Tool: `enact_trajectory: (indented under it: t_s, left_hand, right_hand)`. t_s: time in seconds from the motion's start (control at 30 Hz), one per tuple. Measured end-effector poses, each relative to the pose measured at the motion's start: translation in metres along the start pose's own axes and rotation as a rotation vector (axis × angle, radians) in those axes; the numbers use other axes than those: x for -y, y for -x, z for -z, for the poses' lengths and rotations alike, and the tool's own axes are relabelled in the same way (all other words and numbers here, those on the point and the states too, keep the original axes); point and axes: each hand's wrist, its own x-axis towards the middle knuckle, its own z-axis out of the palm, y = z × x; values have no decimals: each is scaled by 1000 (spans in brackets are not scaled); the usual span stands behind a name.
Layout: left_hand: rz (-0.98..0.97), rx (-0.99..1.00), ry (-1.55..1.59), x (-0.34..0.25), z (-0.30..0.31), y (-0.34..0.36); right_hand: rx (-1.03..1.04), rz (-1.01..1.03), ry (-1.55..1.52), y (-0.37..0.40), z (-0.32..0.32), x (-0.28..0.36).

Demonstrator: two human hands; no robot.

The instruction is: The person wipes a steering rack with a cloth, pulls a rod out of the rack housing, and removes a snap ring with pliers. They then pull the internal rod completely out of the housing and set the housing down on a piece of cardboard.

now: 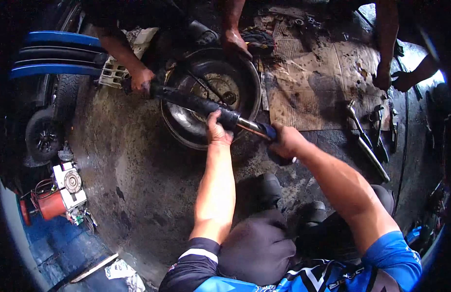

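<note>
A black hydraulic cylinder [189, 101] lies slantwise across a round metal wheel rim [256, 100] on the floor. Its shiny rod [253, 127] sticks out at the lower right end. My left hand [219, 130] grips the barrel from below, close to where the rod emerges. Around the dark blue end of the rod, my right hand [286, 141] is closed; that end is partly hidden by my fingers. A co-worker's hand [141, 79] holds the far left end of the cylinder, and another person's hand [236, 43] rests on the rim's upper edge.
Stained cardboard [303, 100] covers the floor at the right, with a ratchet wrench [354, 117] and a long metal bar [374, 158] beside it. Another person's hands [403, 81] are at upper right. A red and white motor unit [60, 194] stands at left.
</note>
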Motion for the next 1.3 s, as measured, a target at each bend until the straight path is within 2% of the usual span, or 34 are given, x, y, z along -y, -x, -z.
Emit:
enact_trajectory:
  t_s: [0.03,0.07,0.13,0.17,0.23,0.27,0.33,0.37,0.43,0.47,0.57,0.6,0.63,0.67,0.73,0.77,0.83,0.93,0.97,1.0,1.07,1.13,1.2,1.23,1.3]
  left_hand:
    - [34,-36,-45,-4,0,3]
    - [32,-38,-43,-7,-1,6]
    - [123,-152,-8,-11,-8,10]
    - [118,-148,-8,-13,-12,11]
    - [29,-91,73,-6,-14,13]
    - [30,-94,76,-6,-13,14]
    - [86,-24,136,-8,-5,13]
    - [87,-19,135,-9,-5,12]
    - [90,33,181,-11,-3,17]
    - [90,33,178,-15,-2,18]
    - [169,-100,-24,-25,-3,17]
    - [201,-142,-97,-33,-12,21]
    - [281,-251,-288,-49,-23,29]
    - [239,-450,-462,-54,-42,34]
    - [102,-697,-601,-44,-58,28]
    - [111,-698,-601,-43,-58,31]
    - [3,-428,-524,-39,-48,30]
    - [-56,-458,-481,-34,-44,29]
    - [-83,-345,-364,-32,-43,31]
    - [12,-343,-324,-34,-42,32]
    - [-3,-279,-281,-30,-29,25]
    - [67,-158,-189,-29,-24,24]
    - [58,-98,-169,-29,-4,12]
    - [61,-120,-136,-30,-11,15]
    - [55,-83,-123,-29,-12,20]
  right_hand:
    - [-102,-14,139,4,-15,-3]
    - [-286,92,133,13,-28,-8]
    - [-243,56,147,13,-25,-5]
    - [-248,60,148,9,-26,-7]
    - [-189,105,174,3,-27,-11]
    - [-185,105,176,2,-27,-14]
    - [-14,-12,139,4,-10,1]
    - [-19,-13,139,1,-7,1]
    - [63,80,-109,0,-6,0]
    - [63,80,-112,0,-6,1]
    - [92,-5,-216,2,-5,9]
    - [70,-52,-90,4,-8,13]
    - [50,-98,35,8,-13,13]
    - [-97,-5,41,10,-27,7]
    - [-45,-23,-9,12,-27,14]
    - [-40,-30,-7,13,-26,15]
    - [2,4,-20,9,-17,15]
    - [20,75,-74,4,-13,12]
    - [83,-9,-130,2,-10,11]
    - [78,-23,-136,0,-9,9]
    - [143,0,-265,-5,-8,1]
    - [122,4,-237,-12,-7,-5]
    - [275,-39,-367,-17,-4,-5]
    - [306,-45,-309,-14,4,3]
    - [273,-34,-292,-12,4,4]
